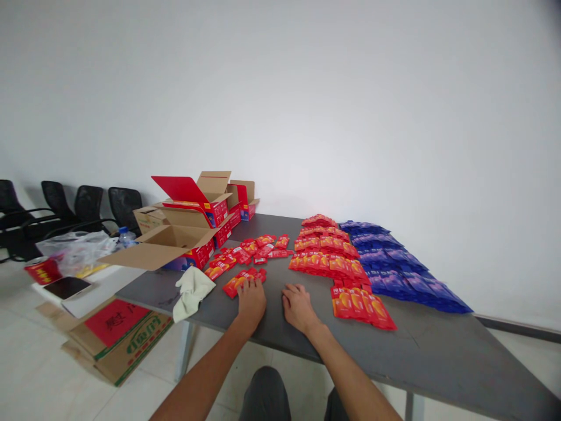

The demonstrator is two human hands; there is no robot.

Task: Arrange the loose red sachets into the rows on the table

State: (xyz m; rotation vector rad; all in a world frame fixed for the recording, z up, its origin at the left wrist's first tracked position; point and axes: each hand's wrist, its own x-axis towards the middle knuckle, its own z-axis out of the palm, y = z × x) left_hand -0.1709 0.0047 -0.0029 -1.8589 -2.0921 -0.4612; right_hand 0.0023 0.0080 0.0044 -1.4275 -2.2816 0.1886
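My left hand point(251, 301) rests flat on the grey table point(438, 351), fingertips touching a few loose red sachets point(242, 280). My right hand point(299, 306) lies palm down on bare tabletop just beside it, holding nothing. To its right runs a neat column of red sachets point(326, 254), ending in a row point(362, 304) near my right wrist. Rows of blue sachets point(394, 266) lie further right. More scattered red sachets point(258, 248) lie beyond my left hand.
Open red and brown cardboard boxes point(193, 225) crowd the table's far left corner. A pale cloth point(191, 289) hangs over the left edge. Flattened cartons point(116, 339), a plastic bag point(74, 251) and black chairs point(65, 204) stand on the floor to the left.
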